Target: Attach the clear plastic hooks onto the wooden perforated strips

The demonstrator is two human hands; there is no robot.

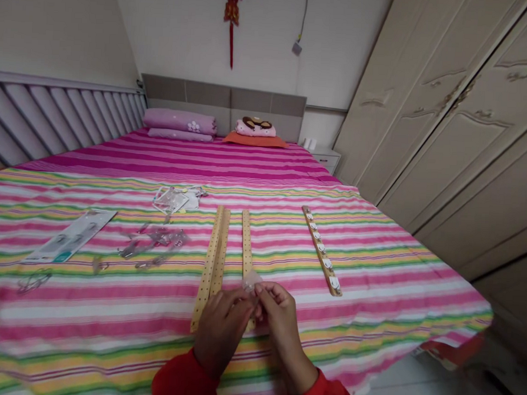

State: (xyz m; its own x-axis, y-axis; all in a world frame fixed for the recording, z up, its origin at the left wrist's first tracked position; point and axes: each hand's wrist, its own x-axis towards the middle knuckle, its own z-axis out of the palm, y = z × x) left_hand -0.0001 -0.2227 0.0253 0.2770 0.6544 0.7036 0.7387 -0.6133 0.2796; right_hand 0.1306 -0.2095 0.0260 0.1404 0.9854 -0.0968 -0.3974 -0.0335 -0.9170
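Note:
My left hand (221, 328) and my right hand (279, 319) are together over the near end of a wooden strip (246, 244). Both hands pinch a small clear piece (252, 279) between their fingertips. To the left of that strip lie two more wooden strips (213, 260) side by side. Off to the right lies a fourth wooden strip (321, 249) with several white round pieces fixed along it. All lie on a striped bedspread (374, 268). Red sleeves cover both wrists.
Several clear hooks (152, 245) lie scattered left of the strips, with a flat package (71, 236) and clear wrappers (175, 199) nearby. Pillows (179, 122) sit at the headboard. A wardrobe (462, 113) stands along the right.

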